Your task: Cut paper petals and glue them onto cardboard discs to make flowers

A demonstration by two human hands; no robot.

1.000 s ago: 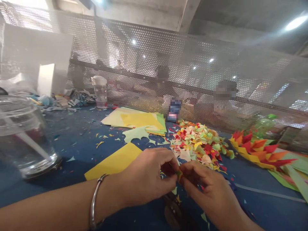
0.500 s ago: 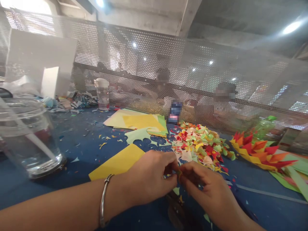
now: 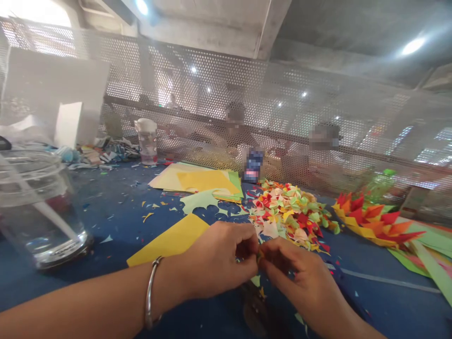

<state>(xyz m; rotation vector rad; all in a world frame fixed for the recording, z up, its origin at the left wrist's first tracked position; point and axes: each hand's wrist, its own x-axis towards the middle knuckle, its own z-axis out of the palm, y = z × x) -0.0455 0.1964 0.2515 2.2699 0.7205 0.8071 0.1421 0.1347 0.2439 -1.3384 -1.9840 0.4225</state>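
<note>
My left hand (image 3: 222, 261), with a silver bangle at the wrist, is closed in a pinch above the blue tabletop. Its fingertips meet those of my right hand (image 3: 300, 273), which is pinching too. Between them shows a small yellowish piece of paper (image 3: 260, 256), mostly hidden by the fingers. A yellow paper sheet (image 3: 167, 238) lies partly under my left wrist. Just beyond the hands is a heap of small cut paper pieces (image 3: 289, 207) in red, green, yellow and peach. A pale green sheet with scalloped cut-outs (image 3: 197, 201) lies behind the left hand.
A clear cup with a straw (image 3: 38, 212) stands at left, a lidded tumbler (image 3: 146, 141) farther back. Stacked coloured paper (image 3: 208, 181) and a phone (image 3: 253, 165) sit near the perforated screen (image 3: 197, 108). A folded red-orange-yellow paper piece (image 3: 376, 221) and green bottle (image 3: 383, 186) are at right.
The view has shifted slightly, so the background sits a little lower and farther left. Both hands keep the same pinch on the small paper piece, with only slight finger movement.
</note>
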